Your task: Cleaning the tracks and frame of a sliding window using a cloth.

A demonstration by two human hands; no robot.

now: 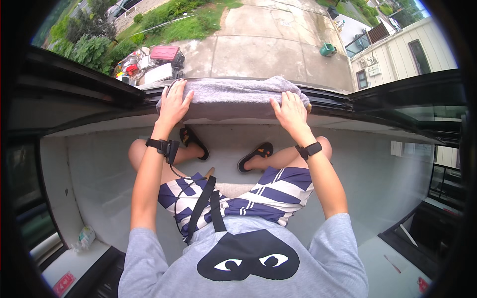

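Note:
A light grey towel point(234, 91) is draped lengthwise over the black window track point(331, 100) in front of me. My left hand point(175, 102) rests on the towel's left end, fingers stretched over its top and thumb apart. Near the right end, my right hand point(292, 108) lies on the cloth in much the same way, its thumb pointing inwards. Beneath the towel's lit top its near side hangs in shadow. A small yellow bit shows at its right end. What lies under the cloth is hidden.
Black-framed window panels point(417, 100) stand at both sides. Beyond the opening, far below, are a concrete yard point(261, 56), a green bin point(328, 49) and a heap of items with a pink-red lid point(164, 53). I sit on a light seat point(233, 190), with a crumpled plastic bag point(85, 237) at lower left.

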